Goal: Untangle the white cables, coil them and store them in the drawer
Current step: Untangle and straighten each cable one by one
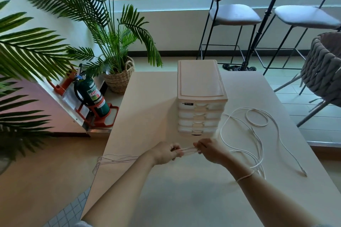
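A white plastic drawer unit [201, 97] with several shut drawers stands in the middle of the white table [166, 190]. Just in front of it, my left hand [166, 153] and my right hand [212, 151] both grip a short bundle of white cable strands [188, 150] stretched between them. From my left hand, thin blurred strands [114, 159] trail left over the table's edge. A loose white cable [258, 121] lies in wide loops on the table to the right of the drawers, its plug end [303, 173] near the right edge.
A palm in a woven basket [120, 77] and a green fire extinguisher [92, 96] stand on the floor to the left of the table. Two bar stools [234, 14], a black tripod pole [258, 33] and a grey woven chair [324, 68] are beyond and to the right.
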Motion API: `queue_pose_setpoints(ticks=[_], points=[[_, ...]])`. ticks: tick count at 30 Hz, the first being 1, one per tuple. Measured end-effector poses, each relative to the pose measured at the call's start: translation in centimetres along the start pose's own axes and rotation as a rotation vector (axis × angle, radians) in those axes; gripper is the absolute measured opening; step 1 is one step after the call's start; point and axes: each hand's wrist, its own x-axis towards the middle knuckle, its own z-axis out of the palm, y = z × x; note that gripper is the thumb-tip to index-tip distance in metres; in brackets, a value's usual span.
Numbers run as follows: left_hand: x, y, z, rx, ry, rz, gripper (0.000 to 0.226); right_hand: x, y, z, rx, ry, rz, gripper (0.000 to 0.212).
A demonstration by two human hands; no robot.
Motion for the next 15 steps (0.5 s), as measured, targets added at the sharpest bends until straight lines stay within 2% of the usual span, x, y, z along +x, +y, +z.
queue_pose_setpoints(ticks=[4,7,10,12,15], points=[[-0.4,-0.3,0.0,-0.096,-0.033,-0.052,0.017,0.2,0.4,0.3,-0.007,-0.008,-0.027,0.039],[-0.4,1.1,0.3,-0.020,-0.106,-0.087,0.016,0.3,0.3,0.9,-0.045,-0.040,-0.032,0.033],[-0.3,2.4,0.9,-0.108,-0.088,-0.097,0.029,0.7,0.0,1.6,-0.097,-0.050,-0.054,0.033],[-0.4,2.6,1.1,-0.148,-0.043,-0.083,0.029,0.8,-0.4,1.7,-0.121,-0.052,-0.064,0.033],[-0.1,2.3,0.4,-0.067,0.033,-0.036,0.027,1.2,-0.5,1.9,0.132,-0.111,0.035,0.040]])
